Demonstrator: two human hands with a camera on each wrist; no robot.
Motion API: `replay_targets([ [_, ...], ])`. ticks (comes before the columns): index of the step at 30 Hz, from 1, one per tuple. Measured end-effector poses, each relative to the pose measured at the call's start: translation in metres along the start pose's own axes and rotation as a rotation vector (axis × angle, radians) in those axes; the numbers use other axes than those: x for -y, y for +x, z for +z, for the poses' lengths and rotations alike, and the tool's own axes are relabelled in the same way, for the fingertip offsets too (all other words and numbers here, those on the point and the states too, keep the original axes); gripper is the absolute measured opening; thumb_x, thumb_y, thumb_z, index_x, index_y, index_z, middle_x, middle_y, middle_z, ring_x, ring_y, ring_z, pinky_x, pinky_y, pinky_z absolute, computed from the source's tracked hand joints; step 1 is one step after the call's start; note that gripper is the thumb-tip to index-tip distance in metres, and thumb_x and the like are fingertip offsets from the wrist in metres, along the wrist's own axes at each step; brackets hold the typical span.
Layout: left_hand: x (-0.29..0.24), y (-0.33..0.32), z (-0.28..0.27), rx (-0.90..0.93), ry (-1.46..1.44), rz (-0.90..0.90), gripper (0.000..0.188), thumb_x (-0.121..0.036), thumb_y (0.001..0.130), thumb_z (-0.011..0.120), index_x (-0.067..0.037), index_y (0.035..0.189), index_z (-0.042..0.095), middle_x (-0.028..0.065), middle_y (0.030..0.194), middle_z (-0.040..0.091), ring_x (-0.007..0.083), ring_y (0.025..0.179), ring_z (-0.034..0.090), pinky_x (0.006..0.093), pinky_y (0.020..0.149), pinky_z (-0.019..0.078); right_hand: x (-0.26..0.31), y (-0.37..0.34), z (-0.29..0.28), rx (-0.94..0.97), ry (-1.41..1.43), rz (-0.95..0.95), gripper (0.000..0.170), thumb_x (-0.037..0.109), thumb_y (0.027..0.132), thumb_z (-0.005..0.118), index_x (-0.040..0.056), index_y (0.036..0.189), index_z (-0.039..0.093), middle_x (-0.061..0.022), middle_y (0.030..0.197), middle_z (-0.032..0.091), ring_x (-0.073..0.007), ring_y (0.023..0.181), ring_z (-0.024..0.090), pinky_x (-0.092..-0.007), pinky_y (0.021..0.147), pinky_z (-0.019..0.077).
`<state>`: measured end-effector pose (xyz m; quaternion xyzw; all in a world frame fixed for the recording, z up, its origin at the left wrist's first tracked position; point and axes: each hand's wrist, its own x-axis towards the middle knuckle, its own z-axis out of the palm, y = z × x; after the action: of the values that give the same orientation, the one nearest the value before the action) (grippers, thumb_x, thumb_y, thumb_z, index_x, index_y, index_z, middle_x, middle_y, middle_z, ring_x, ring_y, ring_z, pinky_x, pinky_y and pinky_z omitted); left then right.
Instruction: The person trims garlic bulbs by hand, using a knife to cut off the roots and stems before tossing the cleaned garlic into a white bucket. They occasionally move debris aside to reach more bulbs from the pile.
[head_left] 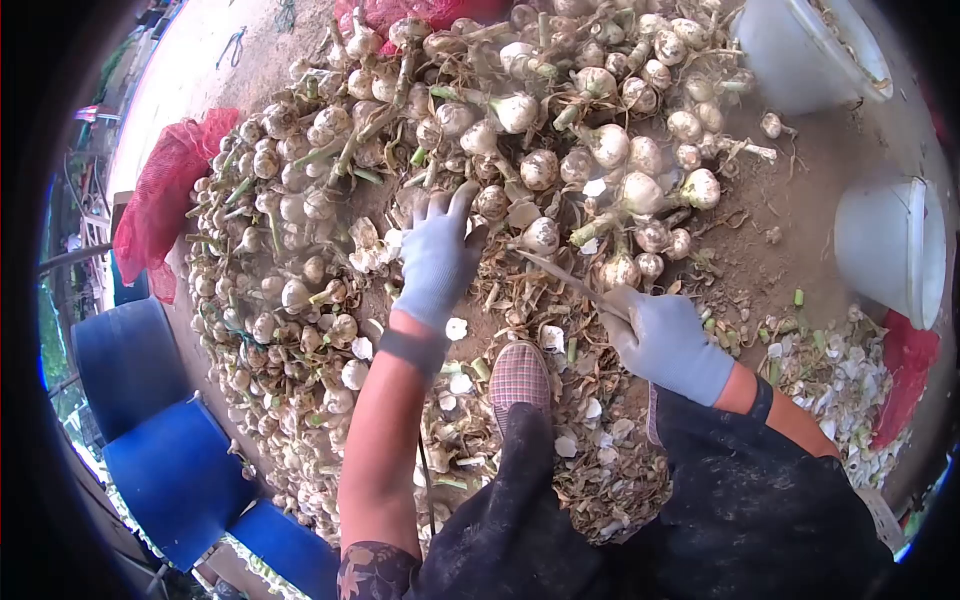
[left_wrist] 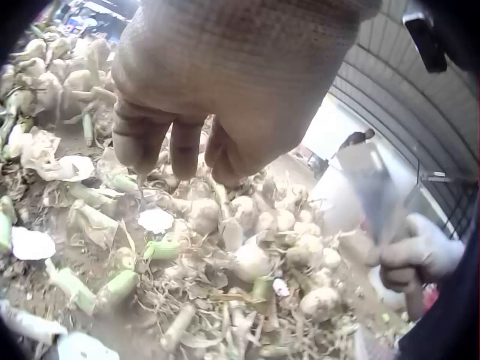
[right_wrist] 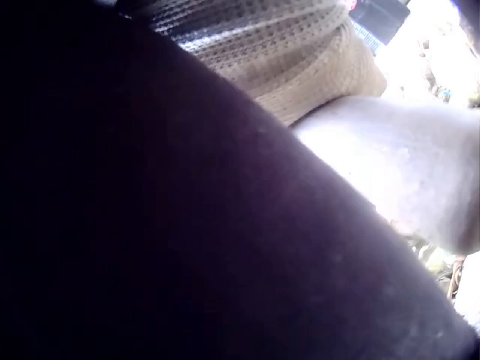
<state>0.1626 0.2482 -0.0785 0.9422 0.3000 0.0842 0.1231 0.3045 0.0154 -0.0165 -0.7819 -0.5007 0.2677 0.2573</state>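
Observation:
My left hand, in a pale knitted glove, reaches over the heap of garlic bulbs with its fingers spread. In the left wrist view its fingers point down close over garlic stalks, and no bulb shows in its hold. My right hand, also gloved, grips a knife whose blade points left toward a single bulb. From the left wrist the knife's blade looks broad and stands above that fist. Glove and dark cloth fill most of the right wrist view, where the knife is hidden.
Cut stalks and dry skins litter the ground around a checked shoe. White buckets stand at the right. Blue barrels lie at the left, below a red mesh bag. Trimmings are piled at right.

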Motion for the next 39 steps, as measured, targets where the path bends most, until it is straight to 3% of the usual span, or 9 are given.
replay_targets([
  [5,-0.031,0.020,0.023,0.293,0.057,-0.181,0.045,-0.024,0.077,0.070,-0.017,0.119,0.056,0.0162,0.096,0.062,0.0344,0.085,0.063,0.0444,0.073,0.0507,-0.021,-0.003,0.003,0.010,0.004,0.079,0.012,0.016,0.084,0.062,0.0070,0.092,0.062,-0.0164,0.067,0.062,-0.0365,0.060,0.062,-0.0423,0.053,0.0485],
  [9,-0.043,-0.058,-0.003,0.033,-0.921,-0.335,0.056,-0.019,0.075,0.078,-0.003,0.123,0.054,0.0043,0.087,0.062,0.0127,0.080,0.059,0.0263,0.067,0.0496,-0.020,0.000,0.003,0.042,-0.005,0.135,0.014,0.016,0.084,0.062,0.0068,0.094,0.063,-0.0152,0.066,0.063,-0.0361,0.061,0.063,-0.0421,0.053,0.0493],
  [10,-0.056,-0.059,-0.033,0.355,-1.119,-0.551,0.061,-0.017,0.073,0.082,0.002,0.123,0.052,0.0023,0.090,0.061,0.0048,0.079,0.054,0.0193,0.063,0.0474,-0.008,0.004,0.005,-0.018,0.086,0.043,0.014,0.017,0.084,0.063,0.0069,0.094,0.063,-0.0148,0.066,0.063,-0.0355,0.061,0.064,-0.0422,0.053,0.0494],
  [13,-0.064,-0.078,-0.045,0.499,-1.332,-0.736,0.062,-0.019,0.074,0.081,0.001,0.125,0.050,0.0048,0.097,0.063,0.0075,0.082,0.059,0.0209,0.068,0.0495,0.006,0.010,0.014,-0.005,-0.091,-0.346,0.011,0.018,0.083,0.060,0.0090,0.088,0.059,-0.0069,0.058,0.059,-0.0259,0.052,0.062,-0.0375,0.048,0.0464],
  [19,-0.068,-0.100,-0.042,0.323,-1.037,-0.346,0.063,-0.020,0.083,0.072,0.000,0.134,0.041,0.0060,0.092,0.065,0.0088,0.070,0.058,0.0246,0.061,0.0495,0.020,0.010,0.011,-0.063,-0.184,-0.482,0.008,0.018,0.082,0.058,0.0102,0.084,0.057,-0.0012,0.056,0.056,-0.0200,0.050,0.060,-0.0331,0.045,0.0406],
  [23,-0.077,-0.091,-0.055,0.307,-1.200,-0.437,0.059,-0.019,0.081,0.073,0.001,0.129,0.046,0.0046,0.090,0.064,0.0073,0.069,0.057,0.0244,0.063,0.0494,0.017,0.014,0.018,-0.174,-0.245,-0.515,0.008,0.017,0.081,0.059,0.0092,0.083,0.056,-0.0018,0.055,0.055,-0.0209,0.049,0.060,-0.0346,0.045,0.0428],
  [25,-0.088,-0.077,-0.084,0.587,-1.028,-0.503,0.052,-0.016,0.078,0.075,0.001,0.122,0.053,0.0044,0.092,0.064,0.0071,0.075,0.057,0.0241,0.067,0.0495,0.002,0.019,0.022,-0.044,-0.368,-0.318,0.007,0.015,0.082,0.059,0.0090,0.084,0.056,-0.0038,0.056,0.057,-0.0221,0.050,0.062,-0.0360,0.046,0.0458],
  [30,-0.058,-0.099,-0.049,0.104,-0.987,-0.304,0.054,-0.016,0.072,0.081,0.000,0.118,0.057,0.0057,0.102,0.062,0.0106,0.087,0.059,0.0244,0.077,0.0496,0.007,0.000,0.008,-0.040,0.036,-0.018,0.011,0.017,0.086,0.061,0.0075,0.091,0.063,-0.0139,0.064,0.062,-0.0344,0.059,0.063,-0.0412,0.054,0.0502],
  [39,-0.064,-0.106,-0.047,0.042,-1.794,-0.701,0.040,-0.001,0.075,0.064,-0.007,0.109,0.044,0.0068,0.087,0.058,0.0191,0.075,0.064,0.0285,0.062,0.0524,0.038,0.012,-0.015,-0.077,0.008,-0.143,0.007,0.014,0.086,0.059,0.0075,0.089,0.061,-0.0164,0.063,0.060,-0.0354,0.060,0.063,-0.0409,0.052,0.0473],
])
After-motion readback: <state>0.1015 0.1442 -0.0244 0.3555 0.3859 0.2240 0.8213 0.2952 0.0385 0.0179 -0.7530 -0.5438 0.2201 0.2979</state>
